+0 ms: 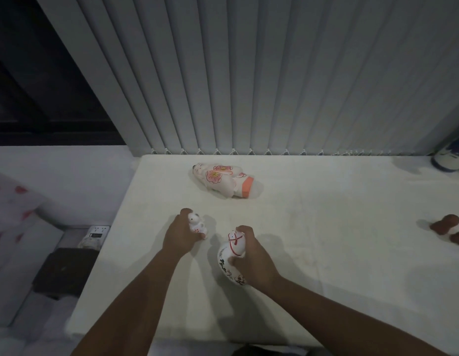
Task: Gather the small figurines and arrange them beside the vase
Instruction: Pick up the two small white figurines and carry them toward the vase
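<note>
My left hand [179, 237] is closed around a small white animal figurine [196, 224] with red spots, near the middle of the white table [326, 253]. My right hand [251, 263] grips a larger white horse figurine [229, 255] with red bridle lines and dark markings. A third figurine [223, 179], white with pink flowers and an orange band, lies on its side further back. A brown figurine [448, 227] lies at the right edge. The blue-and-white vase [450, 156] stands at the far right, partly cut off.
Grey vertical blinds [249, 86] hang behind the table's back edge. Left of the table are a dark window, a power strip [94, 236] and a dark box [61, 271] lower down. The table's left edge runs close to my left arm.
</note>
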The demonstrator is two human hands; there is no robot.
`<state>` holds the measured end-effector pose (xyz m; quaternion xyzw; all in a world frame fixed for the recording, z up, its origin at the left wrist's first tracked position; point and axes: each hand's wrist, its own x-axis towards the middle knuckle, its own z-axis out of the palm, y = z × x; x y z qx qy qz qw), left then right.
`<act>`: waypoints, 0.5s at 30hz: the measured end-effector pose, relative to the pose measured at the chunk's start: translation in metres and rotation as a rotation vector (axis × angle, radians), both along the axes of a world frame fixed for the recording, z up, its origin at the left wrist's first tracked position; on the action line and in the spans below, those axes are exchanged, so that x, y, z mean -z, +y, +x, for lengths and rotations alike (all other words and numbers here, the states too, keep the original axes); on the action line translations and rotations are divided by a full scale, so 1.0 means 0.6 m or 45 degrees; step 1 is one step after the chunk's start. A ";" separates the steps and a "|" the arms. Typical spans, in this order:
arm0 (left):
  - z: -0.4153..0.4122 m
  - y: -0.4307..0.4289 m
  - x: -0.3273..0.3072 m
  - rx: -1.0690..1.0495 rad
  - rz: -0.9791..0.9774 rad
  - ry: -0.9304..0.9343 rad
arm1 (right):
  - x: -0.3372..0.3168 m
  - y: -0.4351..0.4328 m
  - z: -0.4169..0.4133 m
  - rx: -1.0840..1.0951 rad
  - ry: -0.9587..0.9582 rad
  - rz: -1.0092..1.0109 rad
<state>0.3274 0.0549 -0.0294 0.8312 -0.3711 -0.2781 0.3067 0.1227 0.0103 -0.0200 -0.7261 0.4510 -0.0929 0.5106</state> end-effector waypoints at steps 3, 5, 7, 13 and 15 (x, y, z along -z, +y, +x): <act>-0.002 0.016 0.007 0.039 0.014 -0.029 | -0.006 0.002 0.000 0.020 -0.009 -0.035; -0.010 0.023 0.008 0.019 -0.014 0.039 | -0.008 0.004 -0.004 0.007 -0.012 -0.061; -0.020 0.027 0.006 0.002 -0.059 0.105 | -0.010 0.005 -0.010 0.008 -0.013 -0.076; -0.051 0.018 -0.012 0.099 -0.010 -0.029 | -0.017 0.005 -0.046 0.023 -0.017 -0.097; -0.068 0.006 -0.017 0.151 -0.014 -0.069 | -0.021 -0.002 -0.065 0.041 -0.011 -0.108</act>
